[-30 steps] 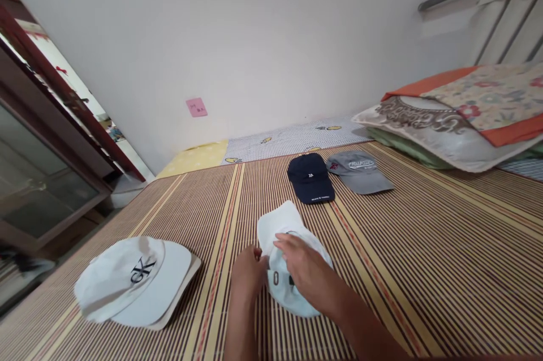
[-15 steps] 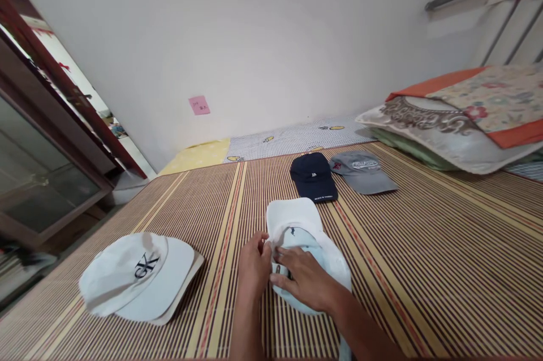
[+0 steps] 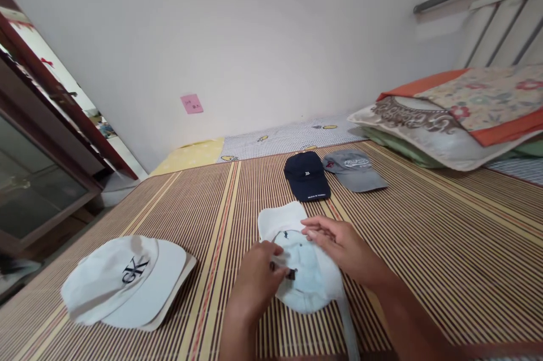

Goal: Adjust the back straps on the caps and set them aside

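Note:
A white baseball cap lies inside up on the striped mat, its brim pointing away and its pale blue lining showing. A small dark emblem and a dark buckle-like piece show on it, and a loose pale strap trails toward me. My left hand is closed at the cap's left edge, thumb and fingers bent around the rim by the buckle. My right hand rests at the right edge near the brim, fingers stretched out and touching the fabric.
White caps with a CK logo on top are stacked on the left of the mat. A navy cap and a grey cap sit beyond the brim. Pillows are piled at the right, near the wall.
My right hand has moved from inside the cap to its right edge near the brim. My left hand has shifted inward over the left rim. The lining shows more flatly spread.

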Motion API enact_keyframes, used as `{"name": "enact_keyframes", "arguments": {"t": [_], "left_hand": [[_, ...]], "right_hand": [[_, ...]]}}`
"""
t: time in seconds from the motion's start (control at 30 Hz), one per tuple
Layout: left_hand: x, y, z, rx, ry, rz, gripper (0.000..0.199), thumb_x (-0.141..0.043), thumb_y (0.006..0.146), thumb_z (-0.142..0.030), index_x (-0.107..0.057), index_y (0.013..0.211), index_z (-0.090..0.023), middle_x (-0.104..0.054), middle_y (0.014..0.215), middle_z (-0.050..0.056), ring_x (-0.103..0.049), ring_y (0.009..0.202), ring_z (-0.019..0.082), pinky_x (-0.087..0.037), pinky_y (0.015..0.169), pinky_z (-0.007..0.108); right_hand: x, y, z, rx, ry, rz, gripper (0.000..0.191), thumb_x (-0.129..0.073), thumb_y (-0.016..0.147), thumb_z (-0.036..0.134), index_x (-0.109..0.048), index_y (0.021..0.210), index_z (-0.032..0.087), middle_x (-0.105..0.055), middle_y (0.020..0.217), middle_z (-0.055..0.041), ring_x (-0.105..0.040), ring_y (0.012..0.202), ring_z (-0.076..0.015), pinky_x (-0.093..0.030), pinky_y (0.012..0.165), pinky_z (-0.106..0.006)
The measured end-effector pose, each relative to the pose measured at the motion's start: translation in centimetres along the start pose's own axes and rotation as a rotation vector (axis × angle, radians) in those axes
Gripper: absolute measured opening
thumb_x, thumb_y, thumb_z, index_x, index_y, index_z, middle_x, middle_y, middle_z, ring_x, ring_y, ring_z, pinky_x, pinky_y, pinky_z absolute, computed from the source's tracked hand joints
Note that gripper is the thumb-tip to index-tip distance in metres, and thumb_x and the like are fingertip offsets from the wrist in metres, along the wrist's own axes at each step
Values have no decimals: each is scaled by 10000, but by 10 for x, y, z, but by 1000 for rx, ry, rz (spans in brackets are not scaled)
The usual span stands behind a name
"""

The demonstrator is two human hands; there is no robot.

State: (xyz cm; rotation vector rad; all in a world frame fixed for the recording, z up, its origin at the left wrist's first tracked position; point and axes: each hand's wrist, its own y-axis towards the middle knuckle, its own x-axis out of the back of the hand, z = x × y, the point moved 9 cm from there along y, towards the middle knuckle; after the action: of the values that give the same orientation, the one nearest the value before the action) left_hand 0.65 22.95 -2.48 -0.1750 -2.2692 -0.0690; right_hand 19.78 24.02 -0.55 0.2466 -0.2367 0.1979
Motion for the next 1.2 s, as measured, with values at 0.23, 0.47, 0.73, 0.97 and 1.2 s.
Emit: {"name": "enact_keyframes", "arguments": {"t": [0.23, 0.47, 0.73, 0.97, 1.2], "left_hand": [[-22, 3, 9, 97, 152, 65, 165, -718, 701, -83, -757, 822, -187, -748, 929, 129, -665, 1003, 363, -408, 876, 446], [-16, 7, 31, 25, -172, 88, 120, -554, 859, -204, -652, 790, -187, -674, 787, 27, -616, 768, 188, -412, 691, 288], [-9, 4, 32, -46, -677, 175, 309, -741, 816, -441, -717, 955, -166, -605, 746, -18, -470, 649, 124, -340, 629, 259], [-11, 5, 29, -31, -708, 259, 373, -839, 710, -449, -756, 951, -177, -667, 809, 9, -533, 718, 154, -404, 711, 290], [-14, 7, 25, -74, -724, 271, 317, -795, 776, -473, -698, 829, -176, -580, 717, -28, -468, 658, 135, -350, 669, 271]], "right_hand": [[13, -11, -4, 22, -170, -2, 272, -583, 969, 309, -728, 1155, 174, -803, 1072, -120, -755, 1012, -258, -583, 902, -410], [31, -34, -6, 77, -442, -63, 198, -514, 915, 134, -679, 992, 210, -753, 995, -71, -699, 896, -217, -524, 808, -348], [22, -82, -49, -106, -873, 118, 291, -506, 779, -25, -422, 742, 251, -587, 692, 20, -556, 590, -168, -287, 549, -281], [-28, -130, -64, 331, -1026, -60, 307, -483, 817, -24, -525, 937, 255, -621, 878, -19, -621, 726, -205, -432, 649, -314], [-71, -133, -48, 613, -1000, 9, 233, -584, 759, 16, -501, 745, 232, -598, 840, -22, -572, 733, -204, -437, 656, -325]]}}
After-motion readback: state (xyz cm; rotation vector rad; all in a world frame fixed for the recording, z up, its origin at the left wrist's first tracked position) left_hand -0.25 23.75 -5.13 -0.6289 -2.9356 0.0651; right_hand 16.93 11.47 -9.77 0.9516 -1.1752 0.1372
